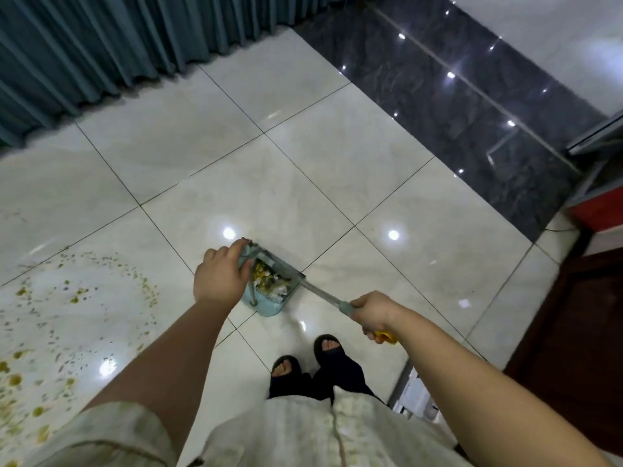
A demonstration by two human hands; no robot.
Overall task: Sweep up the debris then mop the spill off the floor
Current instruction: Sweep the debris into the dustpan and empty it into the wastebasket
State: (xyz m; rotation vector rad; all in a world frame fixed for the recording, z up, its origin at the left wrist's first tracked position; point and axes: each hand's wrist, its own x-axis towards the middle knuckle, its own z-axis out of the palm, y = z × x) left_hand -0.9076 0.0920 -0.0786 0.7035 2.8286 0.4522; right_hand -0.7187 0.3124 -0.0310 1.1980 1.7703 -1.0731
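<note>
Far left, the spill (pixel 50 318) spreads over the white tile floor (pixel 303 156): a yellow-green ring of droplets and flecks, one big patch, well apart from the feet and not yet mopped.

Moving in, the left hand (pixel 219 276) is curled shut round the top of the light-blue dustpan (pixel 269 291), fingers wrapped over its handle end. The pan stands upright on the floor, just ahead of the sandalled feet (pixel 310 358), and the debris (pixel 269 281), scraps of yellow and white, already sits inside it. That reads as sweeping nearly done.

Right of that, the broom handle (pixel 323 296), a metal pole with a grey collar, slants down into the pan; its bristles are hidden. The right hand (pixel 374 315) is clenched fully round the pole's upper end, something yellow poking out beneath the fist.

Doing it well, I'd say: keep the pan tipped back so nothing slides out, draw the broom clear slowly, and step round the wet patch rather than through it.

The count: one dustpan, one broom, one spill, two hands, two feet. No mop can be made out for certain.
</note>
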